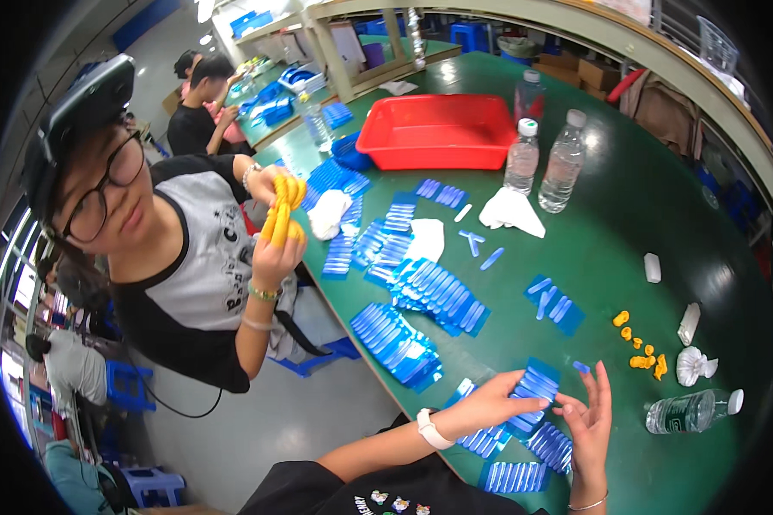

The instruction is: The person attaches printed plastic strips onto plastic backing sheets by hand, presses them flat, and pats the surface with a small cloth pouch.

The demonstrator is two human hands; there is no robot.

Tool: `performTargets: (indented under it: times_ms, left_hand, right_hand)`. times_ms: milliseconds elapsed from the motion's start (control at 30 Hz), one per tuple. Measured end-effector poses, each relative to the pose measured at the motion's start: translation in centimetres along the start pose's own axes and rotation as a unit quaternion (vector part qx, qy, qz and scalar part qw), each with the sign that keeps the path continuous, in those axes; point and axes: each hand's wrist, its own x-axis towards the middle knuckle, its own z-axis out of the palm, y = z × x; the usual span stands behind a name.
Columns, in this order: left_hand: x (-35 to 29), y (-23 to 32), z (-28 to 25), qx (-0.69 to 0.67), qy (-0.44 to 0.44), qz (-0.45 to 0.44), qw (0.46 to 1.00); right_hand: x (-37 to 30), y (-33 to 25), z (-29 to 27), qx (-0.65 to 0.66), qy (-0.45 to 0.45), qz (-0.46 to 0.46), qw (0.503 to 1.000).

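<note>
My left hand (492, 402), with a white band at its wrist, grips a sheet of blue strips (538, 384), thumb on top. My right hand (589, 421) is at the right edge of that sheet; its thumb and forefinger appear to pinch the edge, while the other fingers stretch upward. A small blue piece (581, 367) shows by one of those fingertips; whether it is stuck there I cannot tell. Below my hands lie more blue strip sheets (515, 477). Larger piles of such sheets (395, 343) spread along the table's left edge.
Across the corner a person handles yellow gloves or finger covers (282, 215). On the green table (627, 249) stand a red tray (434, 163) and several bottles (563, 163). To the right are orange rubber pieces (642, 362), a crumpled white wad (694, 366) and a lying bottle (687, 412).
</note>
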Motion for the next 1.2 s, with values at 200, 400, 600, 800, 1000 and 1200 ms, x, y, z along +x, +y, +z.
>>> performTargets:
  times_ms: [200, 400, 600, 800, 1000, 1200]
  left_hand:
    - [-0.8, -0.8, 0.8, 0.006, 0.023, 0.032, 0.999]
    - [-2.0, 0.4, 0.9, 0.007, 0.063, -0.015, 0.998]
    - [-2.6, 0.6, 0.8, -0.055, 0.053, -0.101, 0.992]
    - [-3.3, 0.0, 0.0, 0.057, 0.057, -0.089, 0.993]
    - [-2.9, -0.4, 0.8, 0.021, 0.123, -0.047, 0.991]
    - [-3.0, -0.2, 1.1, 0.014, 0.115, -0.053, 0.992]
  right_hand:
    - [0.2, 0.6, 0.3, -0.004, -0.005, 0.005, 1.0]
    - [0.2, 0.2, 1.3, -0.001, -0.007, 0.022, 1.0]
    - [-0.5, 0.7, -0.1, 0.03, 0.009, 0.016, 0.999]
    - [-1.3, 1.0, -0.1, 0.036, 0.025, 0.034, 0.998]
    - [-1.5, 1.0, 0.3, 0.009, 0.015, 0.022, 1.0]
    - [-1.4, 1.0, 0.7, 0.002, 0.018, 0.017, 1.0]
